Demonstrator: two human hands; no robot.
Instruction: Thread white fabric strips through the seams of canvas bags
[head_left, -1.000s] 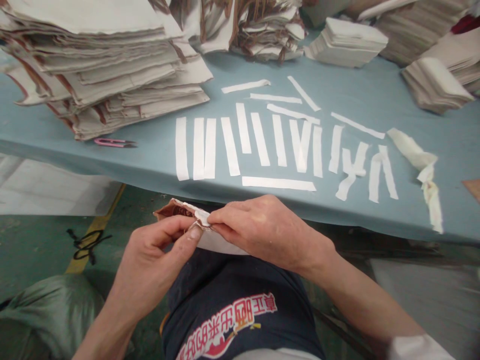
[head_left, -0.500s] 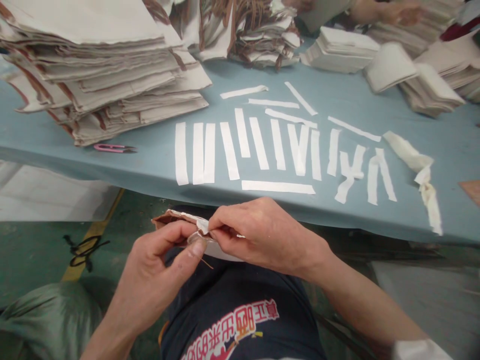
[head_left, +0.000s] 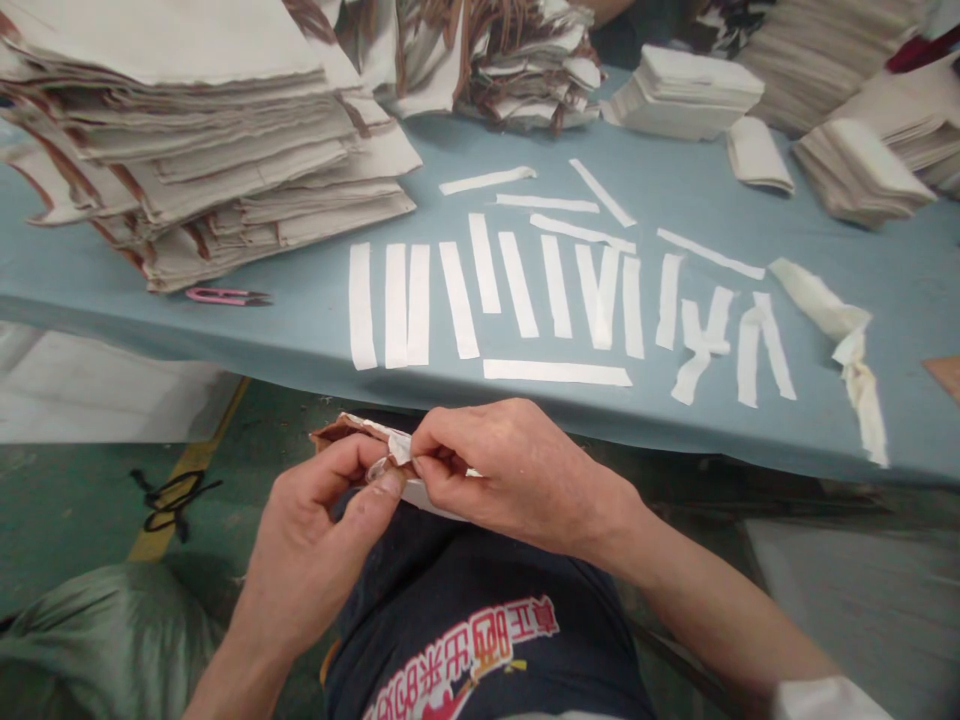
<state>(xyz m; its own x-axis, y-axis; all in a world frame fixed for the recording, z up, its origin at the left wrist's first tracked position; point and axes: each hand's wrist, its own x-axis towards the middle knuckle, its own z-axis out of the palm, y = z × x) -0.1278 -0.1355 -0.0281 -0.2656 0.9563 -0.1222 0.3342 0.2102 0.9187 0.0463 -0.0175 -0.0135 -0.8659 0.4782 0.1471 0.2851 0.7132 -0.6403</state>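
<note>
Over my lap, just below the table edge, a white and brown folded fabric piece (head_left: pixel 352 425) is held between both hands. My left hand (head_left: pixel 322 525) pinches its edge between thumb and forefinger. Against it, my right hand (head_left: pixel 517 480) is closed with fingertips on a small white flap (head_left: pixel 400 447) of the piece. Part of the fabric lies hidden behind my fingers. On the table ahead, several white strips (head_left: pixel 555 285) are laid out, mostly side by side, and one strip (head_left: pixel 559 373) lies lengthwise near the front edge.
A tall stack of white fabric pieces with brown edging (head_left: pixel 225 140) stands at the left, with pink-handled thread snips (head_left: pixel 229 297) before it. Folded white bundles (head_left: pixel 686 95) sit at the back right. A crumpled pale strip (head_left: pixel 832 310) lies at the right. A green sack (head_left: pixel 105 640) rests on the floor.
Both hands have shifted slightly left with the fabric piece, still pinching it. At the back right, another person's hands have left the view, and the white folded piece there looks different in position.
</note>
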